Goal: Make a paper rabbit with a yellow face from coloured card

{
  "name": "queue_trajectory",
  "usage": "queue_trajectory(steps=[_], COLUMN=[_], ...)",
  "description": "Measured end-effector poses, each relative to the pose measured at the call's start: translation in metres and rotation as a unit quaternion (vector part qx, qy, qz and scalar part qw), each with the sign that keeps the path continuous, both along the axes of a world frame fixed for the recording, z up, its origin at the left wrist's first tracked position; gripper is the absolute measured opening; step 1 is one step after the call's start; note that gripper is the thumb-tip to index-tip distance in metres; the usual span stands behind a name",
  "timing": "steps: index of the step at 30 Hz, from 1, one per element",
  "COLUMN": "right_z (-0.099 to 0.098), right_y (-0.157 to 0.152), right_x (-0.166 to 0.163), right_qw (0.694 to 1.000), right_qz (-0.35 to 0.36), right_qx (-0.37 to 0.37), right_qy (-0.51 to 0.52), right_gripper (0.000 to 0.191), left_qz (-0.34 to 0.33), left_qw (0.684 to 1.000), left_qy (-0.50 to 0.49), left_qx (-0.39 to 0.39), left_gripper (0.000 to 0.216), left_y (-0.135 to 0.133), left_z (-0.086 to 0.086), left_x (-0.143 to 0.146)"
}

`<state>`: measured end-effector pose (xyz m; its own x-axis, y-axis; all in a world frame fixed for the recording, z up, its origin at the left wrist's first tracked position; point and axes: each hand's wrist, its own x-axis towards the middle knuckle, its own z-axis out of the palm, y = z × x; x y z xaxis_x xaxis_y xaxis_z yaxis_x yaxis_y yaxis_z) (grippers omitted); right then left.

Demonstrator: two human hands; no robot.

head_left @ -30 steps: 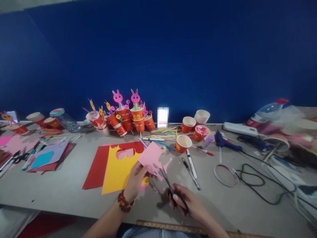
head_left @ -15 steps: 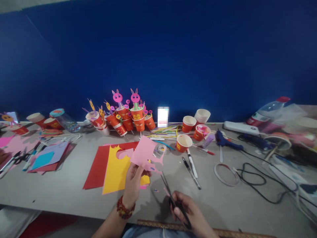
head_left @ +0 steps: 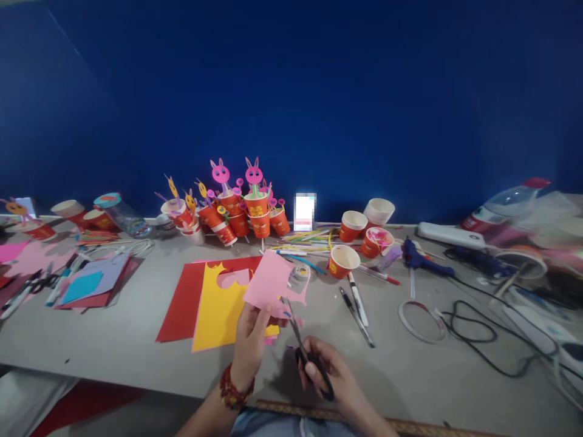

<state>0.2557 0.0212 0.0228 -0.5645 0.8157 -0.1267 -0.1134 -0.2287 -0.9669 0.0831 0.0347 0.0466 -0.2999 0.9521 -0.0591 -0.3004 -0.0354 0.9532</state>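
Note:
Pinched between the thumb and fingers of my left hand [head_left: 251,337] is a sheet of pink paper [head_left: 268,276] with a ragged, cut right edge. My right hand [head_left: 325,370] grips black-handled scissors [head_left: 297,334], whose blades point up and left and meet the lower right edge of the pink paper. Whether the blades are parted is hard to make out. Beneath the paper lies a yellow sheet [head_left: 214,321] with scalloped cut-outs, on top of a red sheet [head_left: 178,309]. A roll of clear tape [head_left: 300,272] sits just right of the pink paper.
Red paper cups with bunny figures [head_left: 257,209] stand at the back, near a lit phone [head_left: 304,212]. Another red cup [head_left: 344,262], pens [head_left: 356,318], a blue glue gun [head_left: 426,264] and its black cable [head_left: 483,328] lie to the right. Stacked coloured paper [head_left: 98,282] lies left.
My right hand has brought the scissors up and left, so the blades now reach the pink paper. My left hand still holds the sheet; the whole view has shifted slightly.

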Motion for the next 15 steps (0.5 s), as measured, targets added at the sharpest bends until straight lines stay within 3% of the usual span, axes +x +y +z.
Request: queue_trajectory(steps=[15], right_z=[-0.001], right_y=[0.004], right_x=[-0.002], right_qw=[1.0], right_qz=[-0.005], right_qx=[0.008], right_qy=[0.0], right_gripper=[0.057], left_qz=[0.0], left_qw=[0.998], left_qy=[0.048], left_qx=[-0.028], left_gripper=[0.028], left_y=[-0.007], left_z=[0.014], left_x=[-0.001])
